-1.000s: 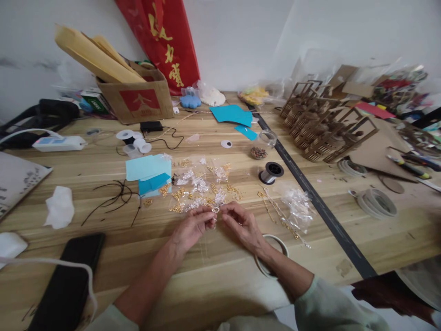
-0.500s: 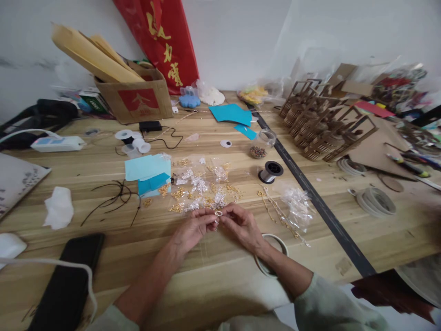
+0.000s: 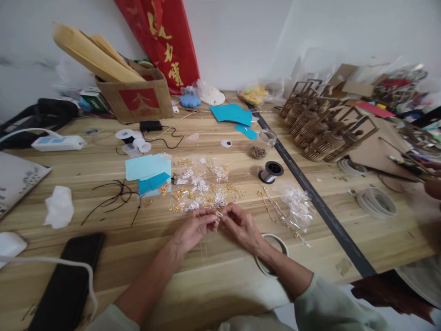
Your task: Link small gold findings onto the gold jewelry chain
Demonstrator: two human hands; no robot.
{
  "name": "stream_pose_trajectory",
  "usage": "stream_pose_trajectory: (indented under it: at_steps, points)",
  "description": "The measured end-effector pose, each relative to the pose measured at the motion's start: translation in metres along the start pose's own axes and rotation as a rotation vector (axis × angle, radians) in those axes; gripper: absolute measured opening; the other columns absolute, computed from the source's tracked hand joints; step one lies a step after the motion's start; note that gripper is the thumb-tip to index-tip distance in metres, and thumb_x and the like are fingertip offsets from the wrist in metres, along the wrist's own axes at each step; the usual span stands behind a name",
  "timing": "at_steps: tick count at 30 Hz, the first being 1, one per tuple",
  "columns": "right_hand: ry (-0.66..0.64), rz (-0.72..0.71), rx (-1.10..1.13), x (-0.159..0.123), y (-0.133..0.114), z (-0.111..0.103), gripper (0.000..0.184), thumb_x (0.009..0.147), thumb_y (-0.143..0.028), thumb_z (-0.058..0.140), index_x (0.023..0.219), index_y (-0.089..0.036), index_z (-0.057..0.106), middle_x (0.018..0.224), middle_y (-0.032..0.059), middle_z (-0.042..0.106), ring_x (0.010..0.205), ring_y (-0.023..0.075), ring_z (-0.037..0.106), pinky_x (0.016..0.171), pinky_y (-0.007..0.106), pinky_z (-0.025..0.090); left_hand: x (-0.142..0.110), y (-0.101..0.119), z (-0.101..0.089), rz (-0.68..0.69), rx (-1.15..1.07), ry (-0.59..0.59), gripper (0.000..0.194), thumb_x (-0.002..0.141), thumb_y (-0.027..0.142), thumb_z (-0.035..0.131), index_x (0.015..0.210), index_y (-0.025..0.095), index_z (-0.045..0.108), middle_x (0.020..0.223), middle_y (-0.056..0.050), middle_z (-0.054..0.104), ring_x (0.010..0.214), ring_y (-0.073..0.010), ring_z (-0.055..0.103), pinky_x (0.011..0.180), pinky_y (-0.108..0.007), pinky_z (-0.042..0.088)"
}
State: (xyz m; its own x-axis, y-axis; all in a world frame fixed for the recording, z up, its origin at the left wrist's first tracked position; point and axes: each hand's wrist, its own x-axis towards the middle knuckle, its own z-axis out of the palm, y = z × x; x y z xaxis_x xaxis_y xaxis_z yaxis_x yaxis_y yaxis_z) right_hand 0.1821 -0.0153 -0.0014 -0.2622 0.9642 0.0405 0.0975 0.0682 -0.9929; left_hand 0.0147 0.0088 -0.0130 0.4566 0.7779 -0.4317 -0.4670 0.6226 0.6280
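Between my two hands, just above the table's near side, is a small silver jewelry loop (image 3: 219, 214) with a short piece dangling below it. The fingers of my left hand (image 3: 198, 229) are pinched together at its left side. My right hand (image 3: 243, 226) pinches from the right, thumb and forefinger meeting at the loop. Fingertips partly cover the piece. Right beyond the fingers lie bags and loose heaps of silver beads (image 3: 203, 186) and gold beads (image 3: 177, 195). A roll of tape (image 3: 281, 246) lies partly under my right forearm.
A wire spool (image 3: 271, 172), thin chains (image 3: 274, 204) and a clear plastic bag (image 3: 296, 207) lie to the right. Blue paper (image 3: 148, 166), black cords (image 3: 119, 197) and a phone (image 3: 67, 280) are leftward. Brown lantern-like frames (image 3: 320, 119) stand at back right. Another person's hand (image 3: 433, 187) shows at the right edge.
The silver loop has turned slightly between my fingers; my hands stay nearly in place. At the right edge, another person's hand has come into view with a thin stick-like thing.
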Motion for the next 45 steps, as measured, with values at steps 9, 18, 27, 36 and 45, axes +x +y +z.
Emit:
stream_pose_trajectory:
  at_steps: [9,18,27,36,45]
  points:
    - [0.008,-0.038,0.055,-0.001,-0.004,0.001,0.02,0.092,-0.037,0.053,0.086,-0.018,0.053,0.07,-0.0009,0.052,0.062,0.0119,0.05,0.057,0.023,0.039,0.0,0.0,0.0,0.003,-0.006,0.005,0.021,0.052,0.016,0.085,0.068,0.013,0.072,0.061,-0.002,0.069,0.054,-0.0096,0.059,0.054,-0.022,0.045]
    - [-0.032,-0.058,0.104,-0.001,-0.002,0.002,0.015,0.09,-0.033,0.057,0.093,-0.018,0.055,0.078,0.0032,0.062,0.072,0.0154,0.061,0.066,0.028,0.047,-0.001,0.001,0.001,-0.013,0.0,-0.02,0.023,0.052,0.016,0.086,0.068,0.009,0.072,0.06,-0.004,0.069,0.053,-0.0091,0.058,0.053,-0.021,0.043]
    - [0.028,-0.206,-0.116,0.001,-0.003,-0.003,0.018,0.09,-0.029,0.058,0.102,-0.021,0.068,0.086,0.0051,0.059,0.079,0.0167,0.058,0.069,0.029,0.047,0.0,0.002,-0.001,-0.02,0.036,-0.053,0.027,0.051,0.019,0.088,0.071,0.009,0.073,0.059,-0.003,0.069,0.052,-0.0091,0.058,0.054,-0.02,0.043]
    - [0.013,-0.304,-0.221,0.003,-0.002,-0.008,0.014,0.091,-0.024,0.057,0.097,-0.022,0.069,0.086,0.0062,0.061,0.081,0.0175,0.058,0.07,0.03,0.048,-0.002,0.003,0.0,-0.024,0.102,-0.043,0.027,0.052,0.023,0.088,0.068,0.009,0.072,0.058,-0.003,0.067,0.051,-0.0092,0.058,0.053,-0.021,0.043]
    - [-0.002,-0.352,-0.265,0.003,0.0,-0.01,0.011,0.091,-0.02,0.056,0.094,-0.02,0.066,0.085,0.0063,0.062,0.079,0.0171,0.058,0.067,0.029,0.047,-0.002,0.004,-0.002,-0.02,0.152,-0.023,0.03,0.049,0.024,0.088,0.068,0.01,0.071,0.061,-0.002,0.068,0.052,-0.0095,0.058,0.055,-0.023,0.043]
